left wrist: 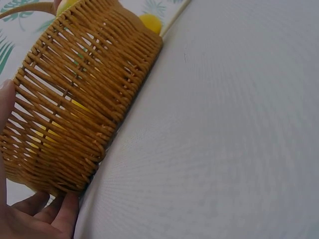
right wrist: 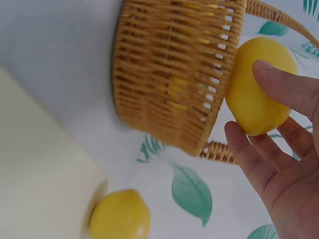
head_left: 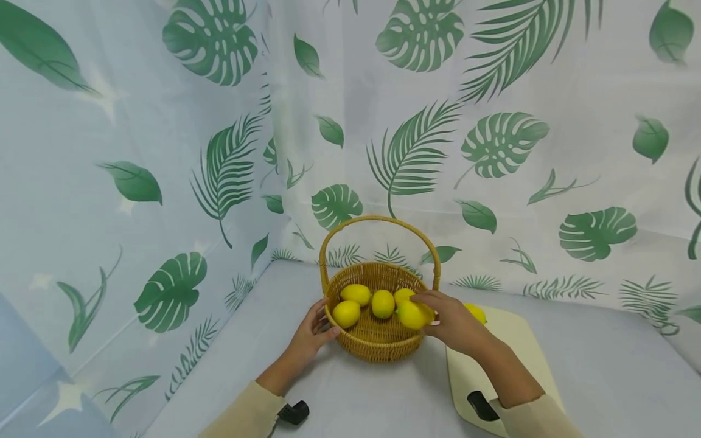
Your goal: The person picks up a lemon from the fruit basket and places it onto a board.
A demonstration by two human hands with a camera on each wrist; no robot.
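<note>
Head view shows the right hand [head_left: 451, 319] pinching a lemon [head_left: 412, 314] between thumb and fingertips, right at the near rim of the wicker basket [head_left: 378, 344]. The left hand [head_left: 313, 333] rests against the basket's left wall, fingers loosely curved along the weave; it seems to steady rather than grip. Three lemons [head_left: 382, 303] lie inside. Another lemon [head_left: 475, 312] sits on the cutting board [head_left: 515, 340], just behind the right hand.
</note>
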